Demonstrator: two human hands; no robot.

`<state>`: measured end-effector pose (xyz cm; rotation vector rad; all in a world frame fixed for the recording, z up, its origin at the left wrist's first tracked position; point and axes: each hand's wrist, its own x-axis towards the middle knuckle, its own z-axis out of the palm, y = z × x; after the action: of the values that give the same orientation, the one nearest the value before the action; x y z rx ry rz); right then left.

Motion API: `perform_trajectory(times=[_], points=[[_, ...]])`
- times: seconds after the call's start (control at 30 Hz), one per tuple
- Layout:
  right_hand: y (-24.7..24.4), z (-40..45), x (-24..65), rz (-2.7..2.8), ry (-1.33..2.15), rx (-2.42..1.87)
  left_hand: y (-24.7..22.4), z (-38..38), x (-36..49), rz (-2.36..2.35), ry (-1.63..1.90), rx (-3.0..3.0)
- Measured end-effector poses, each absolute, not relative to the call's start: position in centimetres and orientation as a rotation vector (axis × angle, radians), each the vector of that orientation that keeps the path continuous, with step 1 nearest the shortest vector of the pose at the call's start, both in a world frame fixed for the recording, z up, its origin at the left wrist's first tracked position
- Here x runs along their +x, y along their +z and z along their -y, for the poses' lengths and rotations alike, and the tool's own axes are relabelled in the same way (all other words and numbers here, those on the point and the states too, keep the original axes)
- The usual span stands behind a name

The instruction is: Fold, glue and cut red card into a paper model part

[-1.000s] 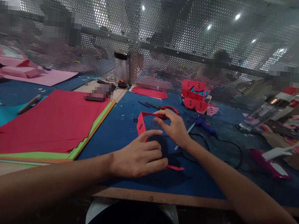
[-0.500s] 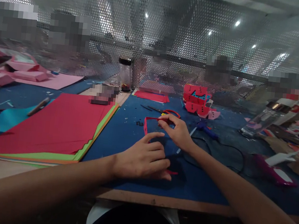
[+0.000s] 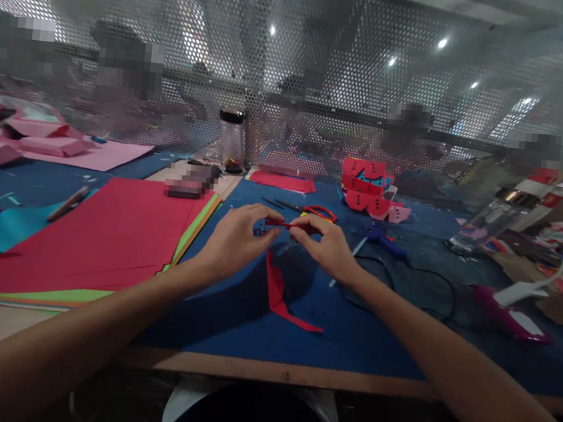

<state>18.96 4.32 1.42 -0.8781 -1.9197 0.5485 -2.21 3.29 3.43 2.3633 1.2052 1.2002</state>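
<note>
Between my two hands a narrow red paper strip (image 3: pixel 281 224) is held level above the blue mat (image 3: pixel 229 330). My left hand (image 3: pixel 241 239) pinches its left end between thumb and fingers. The strip's right end is in the closed fingertips of my right hand (image 3: pixel 327 246). Below them a second, bent piece of red paper (image 3: pixel 276 296) lies on the mat, touched by neither hand. Scissors (image 3: pixel 319 212) with red handles rest just behind my right hand. To its right is a blue glue gun (image 3: pixel 387 241) with a black cord.
A stack of red, green and orange paper (image 3: pixel 107 240) covers the left side. Folded red paper shapes with black dots (image 3: pixel 370 190) stand at the back. A clear bottle (image 3: pixel 486 219), a purple power strip (image 3: pixel 509 315) and paper scraps lie right. A lidded jar (image 3: pixel 231 142) stands by the perforated screen.
My left hand has moved up and away from the bent red piece, which now shows on the mat, and has taken the strip's left end. My right hand stays about where it was.
</note>
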Motion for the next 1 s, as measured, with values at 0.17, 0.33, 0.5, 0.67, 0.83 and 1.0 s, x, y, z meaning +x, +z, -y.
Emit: perform_trajectory(times=[0.17, 0.33, 0.5, 0.67, 0.83, 1.0], points=[[1.3, -4.3, 18.9, 1.947, 0.51, -0.862, 3.0, -3.7, -2.5, -1.281, 1.125, 2.329], [1.4, -4.0, 18.9, 1.92, 0.474, -0.861, 3.4, -3.3, -2.5, -1.32, 1.138, 2.348], [1.1, -4.0, 18.6, 1.937, 0.426, -0.862, 3.3, -3.3, -2.4, -1.249, 1.15, 2.404], [1.0, -4.0, 18.5, 1.933, 0.44, -0.847, 3.5, -3.1, -2.3, -1.249, 1.145, 2.38], [0.8, -4.1, 18.5, 1.928, 0.415, -0.859, 3.4, -2.9, -2.2, -1.198, 1.147, 2.304], [0.9, -3.8, 18.3, 1.956, 0.359, -0.847, 3.1, -2.7, -1.9, -1.159, 1.187, 2.199]])
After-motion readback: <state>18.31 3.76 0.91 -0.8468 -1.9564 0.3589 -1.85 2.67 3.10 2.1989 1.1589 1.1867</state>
